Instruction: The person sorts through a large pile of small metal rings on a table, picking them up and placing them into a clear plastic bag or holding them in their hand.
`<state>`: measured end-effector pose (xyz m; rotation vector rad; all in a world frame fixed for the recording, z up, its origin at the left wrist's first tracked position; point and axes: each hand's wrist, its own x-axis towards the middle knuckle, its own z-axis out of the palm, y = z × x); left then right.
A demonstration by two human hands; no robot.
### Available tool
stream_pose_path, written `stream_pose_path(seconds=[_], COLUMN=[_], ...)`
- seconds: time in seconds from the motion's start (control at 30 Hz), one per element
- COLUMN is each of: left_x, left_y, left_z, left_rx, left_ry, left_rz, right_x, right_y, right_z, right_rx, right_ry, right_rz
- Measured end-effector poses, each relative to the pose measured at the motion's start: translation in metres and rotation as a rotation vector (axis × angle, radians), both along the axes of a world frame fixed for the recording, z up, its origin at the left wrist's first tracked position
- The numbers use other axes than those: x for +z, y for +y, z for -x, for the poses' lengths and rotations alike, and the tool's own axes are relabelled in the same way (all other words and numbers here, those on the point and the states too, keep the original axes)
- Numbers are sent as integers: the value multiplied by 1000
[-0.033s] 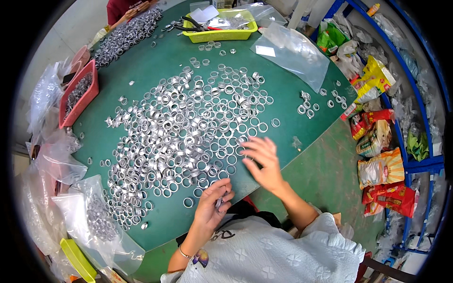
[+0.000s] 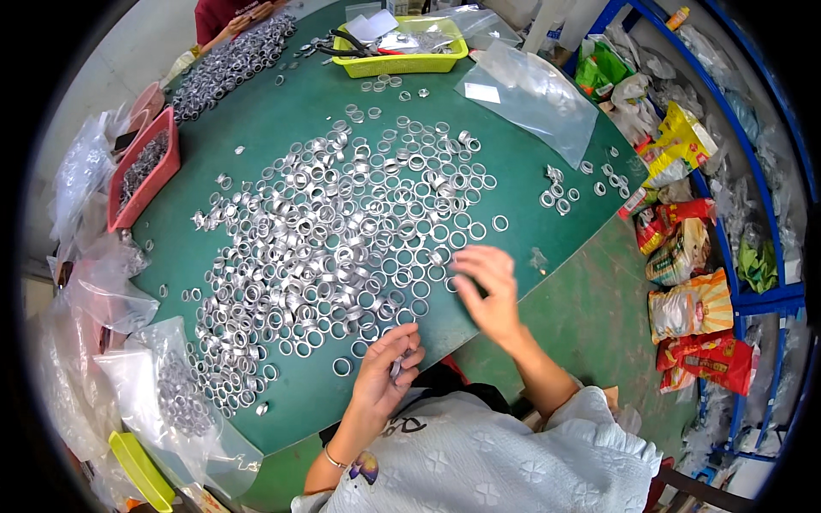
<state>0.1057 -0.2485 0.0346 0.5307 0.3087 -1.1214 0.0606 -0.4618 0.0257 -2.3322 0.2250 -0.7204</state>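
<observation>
Many silver metal rings (image 2: 312, 227) lie in a broad loose pile across the green table (image 2: 556, 248). At the near edge of the pile, my left hand (image 2: 385, 368) is closed, its fingers curled round small silver metal rings (image 2: 395, 368); how many is hidden. My right hand (image 2: 492, 286) is over the table by the pile's right edge, its thumb apart from the bent fingers. The fingertips hang close to the outermost rings, and nothing shows between them.
A yellow basket (image 2: 402, 64) with pliers stands at the far edge, beside a clear plastic bag (image 2: 539, 98). A red bin (image 2: 145, 171) of metal parts sits at the left. Another person's hand (image 2: 244, 21) is at the far left. Blue shelving (image 2: 770, 302) stands right.
My right hand has shifted a little to the right, away from the rings, and its fingers are more bent. The left hand stays where it was.
</observation>
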Motion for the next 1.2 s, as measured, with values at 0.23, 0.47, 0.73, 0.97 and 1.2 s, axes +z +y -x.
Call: stream_pose_path(seconds=[0.23,0.47,0.73,0.97,1.2], left_x=[5,6,4,9,6], left_y=[1,1,1,-3,0], left_z=[4,5,6,8,8], left_rx=[-32,-39,-33,-42,-32], left_ry=[-21,-38,-47,-65,-62], left_rz=[-59,-44,-37,-86,-94], right_x=[6,-2,10,11,2], right_y=[-28,-13,-4,13,-27], right_z=[-14,-24,-3,-10,2], right_rx=[-79,-33,222,77,-207], right_ry=[69,96,183,150,65], right_rz=[85,123,-1212,-541,-109])
